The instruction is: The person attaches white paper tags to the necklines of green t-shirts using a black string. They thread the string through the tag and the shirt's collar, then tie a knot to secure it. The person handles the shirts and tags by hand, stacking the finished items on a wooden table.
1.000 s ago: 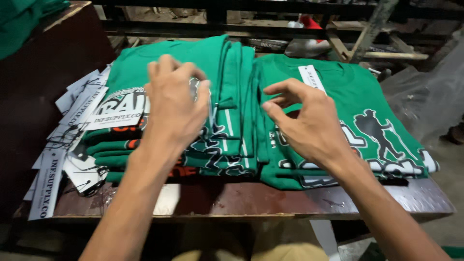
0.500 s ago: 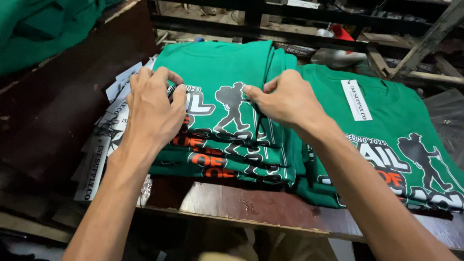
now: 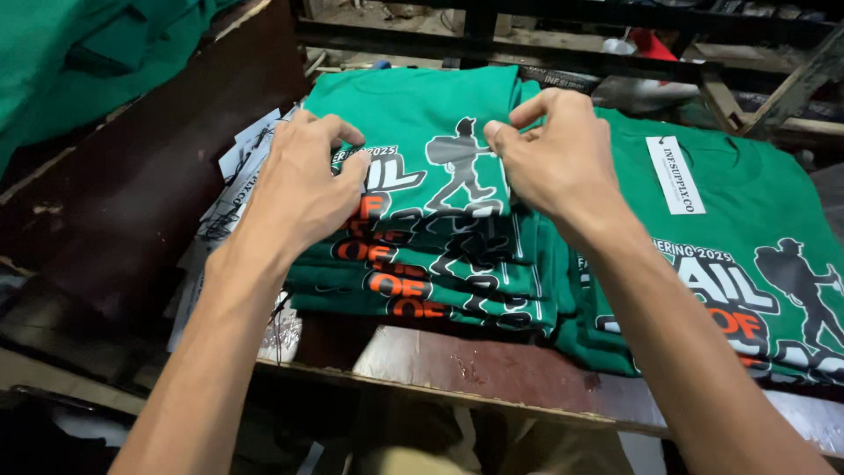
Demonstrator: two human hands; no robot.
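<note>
1. Head view, one camera looking down: two bare hands at work over one stack of folded green T-shirts (image 3: 422, 255) near frame centre.
2. Left hand (image 3: 303, 189) at about 9 o'clock from the stack's middle, palm down, fingers curled over the left edge of the top shirt (image 3: 413, 132); touching the cloth, but whether clamped on it cannot be told.
3. Right hand (image 3: 563, 163) at about 2 o'clock from the stack's middle, thumb and forefinger pressed together, pinching the right edge of the top shirt beside the printed black walker figure.
4. Folded shirts in the stack: at least four layers counted by the stepped front edges, each showing white, orange and black print; exact count hidden under the top layers.
5. One more green shirt (image 3: 747, 255) at 3 o'clock, spread flat, touching the stack's right side; same print with one walker figure, and one white label (image 3: 675, 174) at its neck.
6. One sheaf of white printed paper tags (image 3: 233, 198) at 9 o'clock, partly under the stack and the left wrist; number of tags not countable.
7. One dark wooden table (image 3: 492, 369) bearing everything, bare front edge at 6 o'clock.
8. One heap of loose green cloth (image 3: 79, 62) at 10 o'clock, well apart from the stack.
9. Dark metal frame bars (image 3: 492, 53) at 12 o'clock, behind the table.
</note>
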